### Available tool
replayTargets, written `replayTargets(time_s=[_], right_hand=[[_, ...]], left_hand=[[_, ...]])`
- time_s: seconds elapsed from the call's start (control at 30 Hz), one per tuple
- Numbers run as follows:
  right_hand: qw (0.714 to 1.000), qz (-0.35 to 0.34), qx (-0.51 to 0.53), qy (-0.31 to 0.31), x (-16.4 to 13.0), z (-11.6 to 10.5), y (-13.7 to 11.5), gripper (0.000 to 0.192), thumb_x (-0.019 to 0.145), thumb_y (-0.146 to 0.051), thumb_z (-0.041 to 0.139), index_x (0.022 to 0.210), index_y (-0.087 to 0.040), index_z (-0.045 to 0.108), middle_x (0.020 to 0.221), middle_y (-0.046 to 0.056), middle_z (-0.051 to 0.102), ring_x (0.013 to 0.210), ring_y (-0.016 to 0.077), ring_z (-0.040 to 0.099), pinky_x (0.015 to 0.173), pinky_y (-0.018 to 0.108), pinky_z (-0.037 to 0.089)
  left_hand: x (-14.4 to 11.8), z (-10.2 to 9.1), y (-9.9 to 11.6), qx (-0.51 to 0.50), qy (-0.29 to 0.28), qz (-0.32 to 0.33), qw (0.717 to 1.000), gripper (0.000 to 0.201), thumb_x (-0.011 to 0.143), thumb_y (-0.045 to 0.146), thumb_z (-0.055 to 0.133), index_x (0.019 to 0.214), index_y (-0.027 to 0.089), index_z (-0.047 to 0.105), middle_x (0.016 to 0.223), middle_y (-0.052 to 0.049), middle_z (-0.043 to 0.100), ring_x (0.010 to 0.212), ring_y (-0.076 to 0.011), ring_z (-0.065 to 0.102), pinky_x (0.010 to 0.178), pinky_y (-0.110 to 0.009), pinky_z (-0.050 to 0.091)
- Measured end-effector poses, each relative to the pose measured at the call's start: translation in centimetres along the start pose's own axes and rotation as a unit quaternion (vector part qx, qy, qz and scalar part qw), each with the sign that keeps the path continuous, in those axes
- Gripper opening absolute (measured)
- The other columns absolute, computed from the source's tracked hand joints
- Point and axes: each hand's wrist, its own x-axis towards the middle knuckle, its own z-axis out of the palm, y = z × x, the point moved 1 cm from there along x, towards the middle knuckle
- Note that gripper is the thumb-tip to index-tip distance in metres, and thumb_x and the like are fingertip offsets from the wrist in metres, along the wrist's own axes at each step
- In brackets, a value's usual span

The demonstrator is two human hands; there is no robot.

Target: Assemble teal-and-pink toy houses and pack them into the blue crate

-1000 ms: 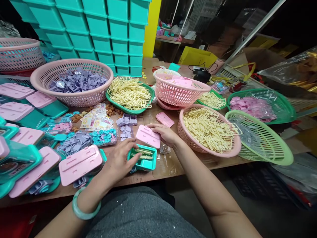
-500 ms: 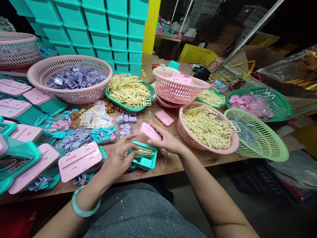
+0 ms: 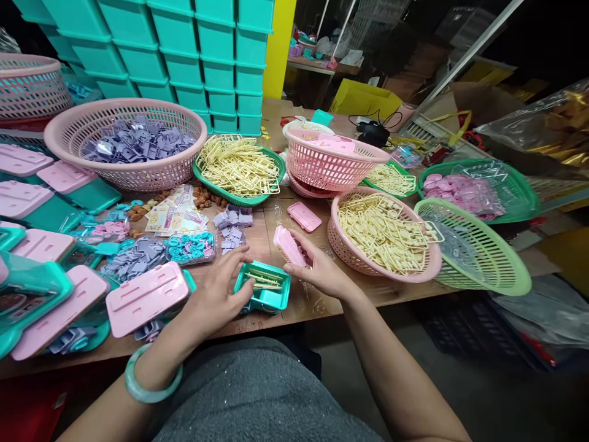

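Observation:
My right hand (image 3: 322, 267) is closed on a pink plastic lid (image 3: 289, 247), held tilted just above the far right corner of a small teal box (image 3: 275, 301). The box stands open on the table, and thin cream-coloured plastic pieces (image 3: 264, 280) lie inside it. At the box's left side is my left hand (image 3: 214, 291), its fingers apart and nothing in them; the thumb reaches over the rim. Whether that thumb touches the box I cannot tell. A second pink lid (image 3: 304, 217) lies flat on the table beyond my right hand.
Pink-lidded teal boxes (image 3: 147, 299) crowd the left. A pink basket (image 3: 161, 175) holds purple parts; another pink basket (image 3: 368, 270) holds cream frames. Beside it leans a light green basket (image 3: 506, 270). Stacked teal bins (image 3: 216, 73) rise behind. Small purple and teal parts lie left of the box.
My right hand has moved slightly right and turned the pink lid more on its edge. My left hand has shifted a little left, its fingers drawn back from over the teal box.

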Motion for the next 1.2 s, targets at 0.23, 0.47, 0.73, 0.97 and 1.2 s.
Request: replayTargets(time_s=[0.23,0.47,0.73,0.97,1.2], right_hand=[[0.973,-0.137,-0.177,-0.056,-3.4,2.9,-2.5,0.09,0.09,-0.044,0.073,0.162,-0.028,0.022,0.154,0.016,0.046,0.141,0.0336,0.046,0.117,0.058,0.041],[0.953,-0.151,-0.252,-0.074,-3.2,4.6,-3.1,0.086,0.097,-0.045,0.062,0.164,-0.031,0.009,0.153,0.016,0.044,0.139,0.0341,0.045,0.114,0.06,0.042],[0.895,-0.148,-0.421,-0.02,-3.6,6.7,-1.8,0.105,0.087,-0.053,0.074,0.165,-0.034,0.006,0.165,0.015,0.032,0.145,0.0436,0.036,0.115,0.068,0.035],[0.903,-0.149,-0.402,-0.043,-3.4,6.3,-1.6,0.121,0.08,-0.047,0.083,0.165,-0.032,-0.002,0.169,0.014,0.021,0.15,0.0388,0.03,0.118,0.06,0.036],[0.925,-0.173,-0.334,-0.056,-3.8,5.2,-1.1,0.116,0.081,-0.039,0.082,0.165,-0.036,0.002,0.17,0.013,0.016,0.154,0.0381,0.024,0.121,0.062,0.03]], left_hand=[[-2.7,3.5,-2.2,-0.244,-0.072,-0.078,0.964,0.106,0.08,0.009,0.054,0.163,0.027,-0.009,0.174,-0.013,0.005,0.16,-0.026,0.011,0.127,-0.052,0.017],[-4.0,5.6,-2.3,-0.312,-0.054,-0.081,0.945,0.111,0.074,0.004,0.051,0.163,0.025,-0.012,0.175,-0.008,0.0,0.16,-0.0228,0.003,0.128,-0.048,0.008],[-3.3,5.4,-3.3,-0.299,-0.023,-0.075,0.951,0.079,0.098,0.04,0.047,0.165,0.02,0.011,0.175,-0.008,0.009,0.161,-0.0256,0.006,0.13,-0.048,0.007],[-2.6,6.2,-4.4,-0.274,0.011,-0.06,0.96,0.075,0.098,0.051,0.05,0.162,0.022,0.025,0.171,-0.012,0.025,0.159,-0.0271,0.017,0.13,-0.05,0.011],[-4.0,5.5,-4.7,-0.336,-0.012,-0.043,0.941,0.072,0.101,0.054,0.043,0.164,0.026,0.021,0.174,-0.007,0.018,0.16,-0.026,0.011,0.13,-0.048,0.007]])
